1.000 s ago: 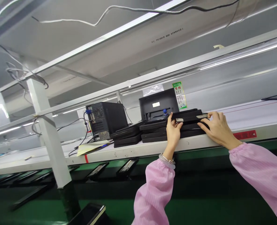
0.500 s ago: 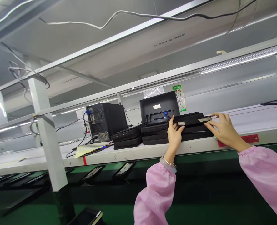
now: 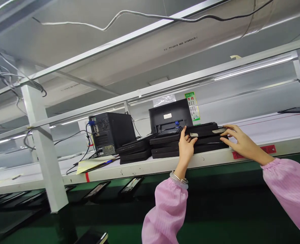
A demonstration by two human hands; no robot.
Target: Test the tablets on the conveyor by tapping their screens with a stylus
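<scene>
A flat black case (image 3: pixel 204 130) lies on top of a stack of similar flat black cases (image 3: pixel 209 147) at the shelf's front edge. My left hand (image 3: pixel 186 149) is closed on its left front part, thumb beside a pale tab (image 3: pixel 194 135). At the right end, my right hand (image 3: pixel 237 139) holds it between thumb and fingers, by a second pale strip (image 3: pixel 219 130). The fingers' far sides are hidden. Left of my left hand stands another stack of black cases (image 3: pixel 165 145), touching or very close to the first.
A monitor (image 3: pixel 169 113) seen from behind stands behind the stacks. Further left are a computer tower (image 3: pixel 113 130), more black cases (image 3: pixel 134 150) and yellow paper (image 3: pixel 95 164). A white post (image 3: pixel 43 156) rises at left. Dark panels (image 3: pixel 131 186) lie on the green surface below.
The whole scene has shifted slightly left in the picture. The right fingers sit a little differently at the case's end; the left hand keeps its place on the case.
</scene>
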